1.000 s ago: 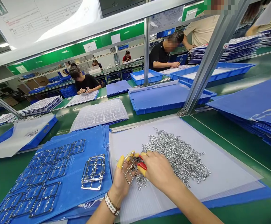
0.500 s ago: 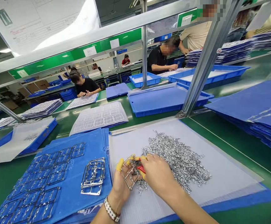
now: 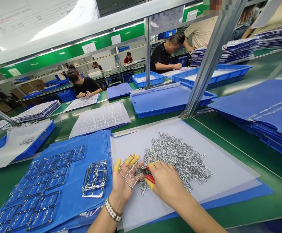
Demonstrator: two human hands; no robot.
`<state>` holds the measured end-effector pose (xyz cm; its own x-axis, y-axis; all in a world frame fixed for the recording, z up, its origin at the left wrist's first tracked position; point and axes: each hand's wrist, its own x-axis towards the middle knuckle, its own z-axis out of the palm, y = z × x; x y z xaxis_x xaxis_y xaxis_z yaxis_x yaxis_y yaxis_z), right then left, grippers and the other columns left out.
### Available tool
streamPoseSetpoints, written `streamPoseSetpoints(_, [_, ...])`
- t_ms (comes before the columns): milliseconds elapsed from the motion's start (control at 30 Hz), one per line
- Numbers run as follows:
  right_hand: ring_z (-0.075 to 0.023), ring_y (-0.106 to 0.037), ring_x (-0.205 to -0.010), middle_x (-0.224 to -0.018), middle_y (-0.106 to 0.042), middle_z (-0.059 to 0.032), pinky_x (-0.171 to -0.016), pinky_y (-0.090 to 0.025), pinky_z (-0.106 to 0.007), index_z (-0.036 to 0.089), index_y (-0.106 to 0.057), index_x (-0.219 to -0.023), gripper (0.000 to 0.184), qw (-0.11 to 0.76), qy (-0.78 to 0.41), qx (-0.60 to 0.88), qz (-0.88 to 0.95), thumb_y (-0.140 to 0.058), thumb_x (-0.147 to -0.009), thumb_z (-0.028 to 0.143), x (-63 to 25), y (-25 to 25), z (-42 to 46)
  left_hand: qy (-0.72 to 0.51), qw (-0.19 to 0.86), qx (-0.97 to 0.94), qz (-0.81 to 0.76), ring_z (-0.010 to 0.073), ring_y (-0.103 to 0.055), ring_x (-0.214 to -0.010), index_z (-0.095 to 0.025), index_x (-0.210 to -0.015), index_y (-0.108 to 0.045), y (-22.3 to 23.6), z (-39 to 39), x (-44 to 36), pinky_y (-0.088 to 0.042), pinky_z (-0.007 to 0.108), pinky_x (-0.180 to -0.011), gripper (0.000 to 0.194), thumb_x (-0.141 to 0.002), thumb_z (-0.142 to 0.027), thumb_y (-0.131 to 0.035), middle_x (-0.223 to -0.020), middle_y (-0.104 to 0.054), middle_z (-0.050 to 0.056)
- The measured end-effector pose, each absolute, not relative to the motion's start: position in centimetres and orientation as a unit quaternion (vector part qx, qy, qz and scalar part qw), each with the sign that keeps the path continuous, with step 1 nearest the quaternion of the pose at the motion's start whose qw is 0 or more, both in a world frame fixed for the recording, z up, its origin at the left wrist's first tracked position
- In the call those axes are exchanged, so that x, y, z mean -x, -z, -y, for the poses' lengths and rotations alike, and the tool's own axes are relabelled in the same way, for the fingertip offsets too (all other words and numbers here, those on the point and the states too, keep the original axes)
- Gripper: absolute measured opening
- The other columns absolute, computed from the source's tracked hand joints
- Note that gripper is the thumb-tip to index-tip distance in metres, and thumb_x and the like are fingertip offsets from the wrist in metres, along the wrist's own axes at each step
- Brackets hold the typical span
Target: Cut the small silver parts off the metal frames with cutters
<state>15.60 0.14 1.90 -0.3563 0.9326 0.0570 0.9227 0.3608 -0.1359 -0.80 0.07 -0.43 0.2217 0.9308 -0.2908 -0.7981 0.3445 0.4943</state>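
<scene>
My left hand (image 3: 122, 186), palm up with yellow finger covers, holds a small metal sprue frame (image 3: 130, 171) across its fingers. In my right hand (image 3: 169, 183) are red-handled pliers (image 3: 150, 178); their jaws are by the frame's right side, partly hidden. Just beyond both hands, a pile of small shiny metal pieces (image 3: 175, 158) covers part of a white sheet (image 3: 228, 170). Left of my left hand, a stack of shiny metal frames (image 3: 94, 178) sits on a blue sheet (image 3: 75, 200). More frames (image 3: 43, 179) lie there in rows, looking darker.
A slanted metal post (image 3: 204, 64) rises behind the pile. Blue trays (image 3: 160, 111) and a printed white sheet (image 3: 100, 118) lie farther back. Blue sheets are stacked (image 3: 260, 113) at the right. Several co-workers sit or stand across the green bench, one in black (image 3: 86, 85) at left.
The frame in my left hand has turned slightly, and my left fingers are more spread behind it. The red handles look further apart. The whole view has shifted a little.
</scene>
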Motion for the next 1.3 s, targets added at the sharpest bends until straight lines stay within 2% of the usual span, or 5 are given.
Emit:
streamPoseSetpoints(300, [-0.0302,-0.057,-0.092,-0.093,-0.065,-0.0102,-0.075,-0.037,-0.04,0.017,-0.063,-0.095,0.021,0.068,-0.037,0.559,0.825,-0.056,-0.082,0.031,-14.9,-1.5,-0.5,-0.577,0.744,-0.145,-0.302,0.0287,-0.058,-0.109,-0.014,-0.115,-0.063,0.5,0.2,0.2,-0.051,0.036,-0.075,0.048,-0.089,-0.048,-0.042,-0.129,-0.057,0.014])
streamPoseSetpoints(667, [-0.0278,-0.061,-0.085,-0.087,-0.065,-0.0103,-0.069,-0.038,-0.037,0.016,-0.062,-0.088,0.009,0.049,-0.032,0.563,0.824,-0.058,-0.08,0.018,-14.0,-2.3,-0.6,-0.607,0.699,-0.161,-0.342,0.0298,-0.053,-0.116,-0.017,-0.114,-0.064,1.0,0.2,0.2,-0.048,0.04,-0.087,0.048,-0.085,-0.051,-0.046,-0.128,-0.058,0.013])
streamPoseSetpoints(867, [-0.0294,-0.057,-0.091,-0.093,-0.065,-0.0096,-0.075,-0.037,-0.04,0.017,-0.061,-0.1,0.021,0.063,-0.034,0.556,0.828,-0.058,-0.081,0.025,-14.2,-2.5,0.5,-0.616,0.707,-0.117,-0.329,0.0277,-0.057,-0.11,-0.016,-0.113,-0.065,0.6,-0.1,0.5,-0.051,0.035,-0.078,0.048,-0.085,-0.051,-0.046,-0.129,-0.057,0.013])
streamPoseSetpoints(1200, [-0.0297,-0.056,-0.093,-0.094,-0.066,-0.0101,-0.076,-0.037,-0.04,0.017,-0.063,-0.098,0.022,0.059,-0.08,0.543,0.834,-0.053,-0.082,0.027,-12.9,-2.4,0.9,-0.628,0.694,-0.116,-0.333,0.0276,-0.056,-0.112,-0.016,-0.11,-0.065,0.8,0.0,0.3,-0.048,0.037,-0.087,0.046,-0.085,-0.049,-0.047,-0.127,-0.059,0.013])
streamPoseSetpoints(1300, [-0.0301,-0.056,-0.094,-0.095,-0.066,-0.0098,-0.076,-0.037,-0.041,0.017,-0.063,-0.1,0.023,0.062,-0.083,0.539,0.836,-0.052,-0.082,0.028,-12.9,-2.4,0.9,-0.632,0.687,-0.12,-0.338,0.0267,-0.057,-0.111,-0.016,-0.111,-0.065,0.8,0.0,0.2,-0.049,0.033,-0.078,0.045,-0.085,-0.049,-0.048,-0.127,-0.059,0.012])
